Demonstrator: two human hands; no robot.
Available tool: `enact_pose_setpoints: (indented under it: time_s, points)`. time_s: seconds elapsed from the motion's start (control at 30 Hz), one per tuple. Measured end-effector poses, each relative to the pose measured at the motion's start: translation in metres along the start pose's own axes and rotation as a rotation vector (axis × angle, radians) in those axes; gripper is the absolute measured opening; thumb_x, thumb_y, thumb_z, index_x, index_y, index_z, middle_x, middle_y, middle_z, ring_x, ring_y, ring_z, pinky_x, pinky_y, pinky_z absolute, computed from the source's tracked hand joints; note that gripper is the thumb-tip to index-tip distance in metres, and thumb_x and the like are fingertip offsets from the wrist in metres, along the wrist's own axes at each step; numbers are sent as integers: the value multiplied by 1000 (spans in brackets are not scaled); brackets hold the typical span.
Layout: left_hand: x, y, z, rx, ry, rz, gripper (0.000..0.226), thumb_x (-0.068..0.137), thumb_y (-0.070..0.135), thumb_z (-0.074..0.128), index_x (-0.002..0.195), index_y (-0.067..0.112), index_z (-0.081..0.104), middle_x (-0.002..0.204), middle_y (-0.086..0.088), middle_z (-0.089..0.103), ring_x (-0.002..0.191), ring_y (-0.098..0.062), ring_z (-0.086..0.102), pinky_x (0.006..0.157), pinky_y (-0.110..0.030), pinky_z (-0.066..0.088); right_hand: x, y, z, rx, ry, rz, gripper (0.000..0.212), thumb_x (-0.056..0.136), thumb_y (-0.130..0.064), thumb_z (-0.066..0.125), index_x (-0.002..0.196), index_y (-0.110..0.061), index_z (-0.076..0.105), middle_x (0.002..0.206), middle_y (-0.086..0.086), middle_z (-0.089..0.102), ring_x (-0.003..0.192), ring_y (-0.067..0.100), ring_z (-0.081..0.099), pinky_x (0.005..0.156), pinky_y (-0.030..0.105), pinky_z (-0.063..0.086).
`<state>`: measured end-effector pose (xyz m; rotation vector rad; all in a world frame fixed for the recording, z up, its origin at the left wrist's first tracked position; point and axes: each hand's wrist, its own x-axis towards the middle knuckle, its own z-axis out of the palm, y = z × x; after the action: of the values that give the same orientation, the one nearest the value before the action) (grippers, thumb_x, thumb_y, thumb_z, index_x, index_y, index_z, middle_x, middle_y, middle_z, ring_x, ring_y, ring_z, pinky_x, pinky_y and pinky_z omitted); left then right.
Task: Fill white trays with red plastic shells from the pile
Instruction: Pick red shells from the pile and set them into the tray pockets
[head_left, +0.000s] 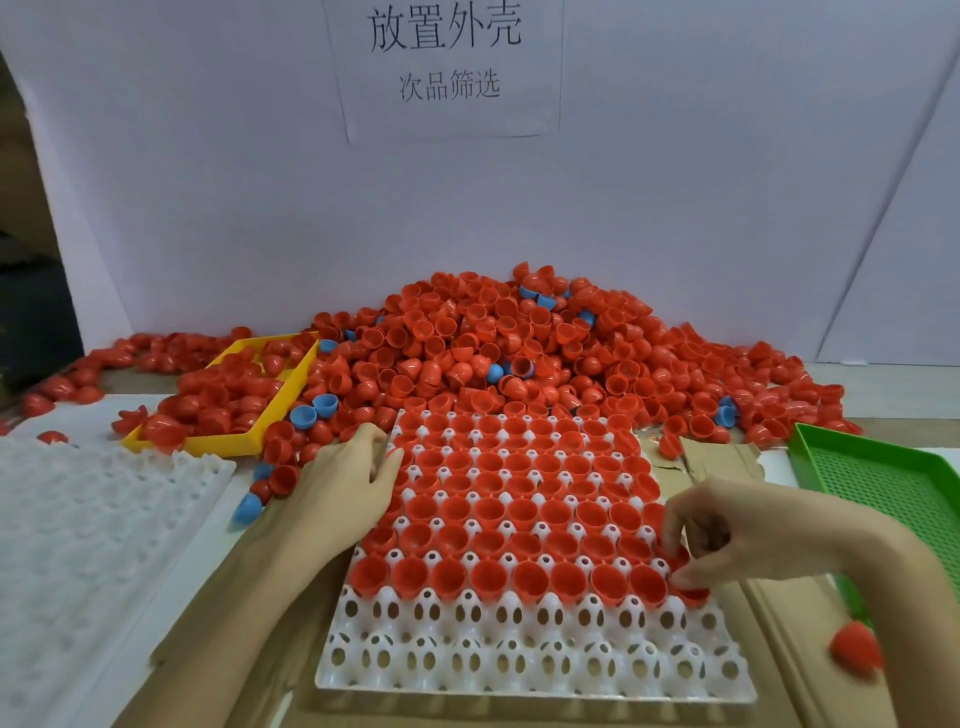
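We pinch a shell (684, 571) in the right hand (737, 530) over the tray (535, 670)'s 3 o'clock edge; empty rows lie toward 6; left hand (337, 483) rests flat.

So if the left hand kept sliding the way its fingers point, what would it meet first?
The left hand rests at the white tray's left edge, fingers pointing away towards the pile. Likely first contact: loose red shells just beyond the fingertips, though depth is uncertain.

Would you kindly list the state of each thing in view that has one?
White tray: mostly filled, nearest two rows empty.
Left hand: resting open at the tray's left edge.
Right hand: pinching a red shell at the row's right end.
Yellow tray: holds red shells.
Green tray: visible part empty.
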<state>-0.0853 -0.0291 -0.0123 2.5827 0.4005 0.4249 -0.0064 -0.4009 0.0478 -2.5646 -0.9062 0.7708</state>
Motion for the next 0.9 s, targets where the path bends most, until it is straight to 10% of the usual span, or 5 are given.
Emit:
enact_pose_setpoints:
  time_s: [0.27,0.6,0.77,0.9]
  points:
    - [6,-9,-5,-34,38,26,25,104,38,52,117,19,62,81,6,68,76,-9,64,71,-33,56,-20,25,-15,147,77,-138,38,82,-68,75,100,-35,78,69,0,56,61,12,45,58,33,36]
    - [8,-13,-7,19,102,66,21,104,31,51,105,16,66,74,7,64,68,-7,59,53,-21,37,39,-19,-10,468,561,-270,18,101,-36,61,102,-26,77,72,3,64,63,13,56,64,18,50]
    - [7,-13,-10,68,99,89,23,106,30,47,105,15,64,81,1,67,73,-15,63,67,-39,57,119,-37,-27,2,748,-112,34,104,-12,53,136,-22,57,126,3,64,110,15,63,98,33,51]
    - [4,-12,-13,97,79,87,26,107,31,44,105,14,64,86,-1,68,77,-20,65,73,-45,58,163,-20,-52,-333,699,236,91,88,20,44,160,-33,27,168,22,13,152,49,19,119,59,30]
